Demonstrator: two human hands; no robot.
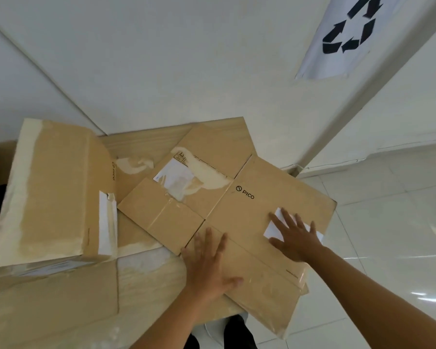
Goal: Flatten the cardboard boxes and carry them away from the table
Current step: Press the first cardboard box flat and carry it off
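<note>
Novice: Pressure first? Where is the flattened box (262, 197)?

Packer: Lying on the bench (146, 280), its right part jutting past the edge over the tiled floor (388, 222). Both hands rest on it, fingers straight and spread, gripping nothing: left hand (209, 268) at its near left edge, right hand (295, 238) across a white label (275, 226).

Novice: So how to do it well?

Packer: I'd lean through the palms along the creases and keep the weight over the bench. Pressing the overhang could tip the sheet off. I'd slide it back before lifting.

Novice: And the standing box (51, 187) on the left?

Packer: Not yet flattened; it comes next, I'd say.
</note>
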